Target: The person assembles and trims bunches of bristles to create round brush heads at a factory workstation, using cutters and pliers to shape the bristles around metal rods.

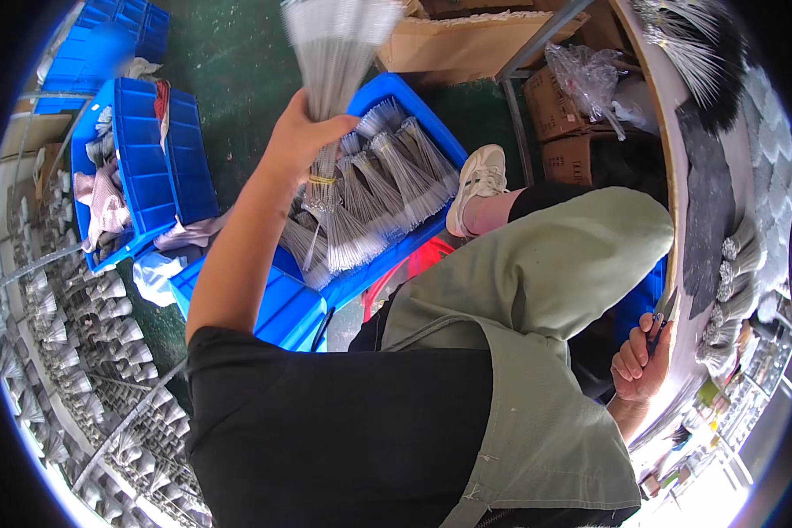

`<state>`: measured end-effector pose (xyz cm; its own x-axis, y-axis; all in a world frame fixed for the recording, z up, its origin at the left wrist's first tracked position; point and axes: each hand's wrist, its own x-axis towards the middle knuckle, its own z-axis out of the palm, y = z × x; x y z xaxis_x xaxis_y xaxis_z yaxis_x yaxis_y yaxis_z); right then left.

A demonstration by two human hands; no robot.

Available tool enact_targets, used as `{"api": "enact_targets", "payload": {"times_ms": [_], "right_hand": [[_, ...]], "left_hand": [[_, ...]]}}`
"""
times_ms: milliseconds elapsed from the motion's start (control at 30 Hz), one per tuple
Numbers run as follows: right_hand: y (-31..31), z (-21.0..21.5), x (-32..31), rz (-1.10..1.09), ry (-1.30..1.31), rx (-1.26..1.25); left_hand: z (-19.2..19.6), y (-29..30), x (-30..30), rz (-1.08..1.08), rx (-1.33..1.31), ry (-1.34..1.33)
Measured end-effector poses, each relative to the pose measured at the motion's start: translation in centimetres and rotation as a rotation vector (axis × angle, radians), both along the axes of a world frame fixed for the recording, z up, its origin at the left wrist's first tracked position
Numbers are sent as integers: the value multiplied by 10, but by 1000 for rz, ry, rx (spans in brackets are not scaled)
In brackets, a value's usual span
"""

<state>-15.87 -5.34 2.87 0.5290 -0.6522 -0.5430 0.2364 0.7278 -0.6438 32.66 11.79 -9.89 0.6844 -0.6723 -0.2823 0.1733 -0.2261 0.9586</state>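
My left hand [301, 136] is raised over a blue crate [431, 114], closed around a bundle of thin silvery strands [334, 66]. The bundle spreads out at its top, which is blurred, and a yellow tie circles it below my hand. Several similar bundles [396, 176] lie in the crate beneath. At the table edge on the right, my right hand [640, 363] has its fingers curled round a small hand tool [657, 327] with dark handles. A pointed, pale metal tip shows beside it; the tool's exact kind cannot be made out.
A table [691, 167] runs along my right, with dark strands and more bundles on it. Cardboard boxes [563, 114] and clear plastic sit under it. Further blue crates [163, 158] with cloths stand at left. Racks of bundles [70, 343] fill the far left.
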Motion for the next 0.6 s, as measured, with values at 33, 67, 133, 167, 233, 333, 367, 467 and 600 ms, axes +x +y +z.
{"api": "enact_targets", "payload": {"times_ms": [33,67,133,167,233,333,367,467,600], "right_hand": [[-3,-1,8,17,27,7],[-6,-3,14,32,53,14],[-12,-8,22,33,89,50],[-14,-11,24,33,106,79],[-18,-23,32,51,121,115],[-18,-19,37,10,150,108],[-19,-22,40,-18,174,117],[-19,-34,42,61,141,100],[-21,-28,34,27,197,83]], "left_hand": [[-15,10,4,95,-10,201],[-29,21,11,105,2,213],[-47,36,26,90,40,-42],[-53,40,37,-17,332,-191],[-74,49,40,-122,563,-443],[-111,55,31,-372,834,-825],[-128,64,26,-441,884,-828],[-143,99,18,-574,998,-868],[-148,93,7,-750,927,-919]]}}
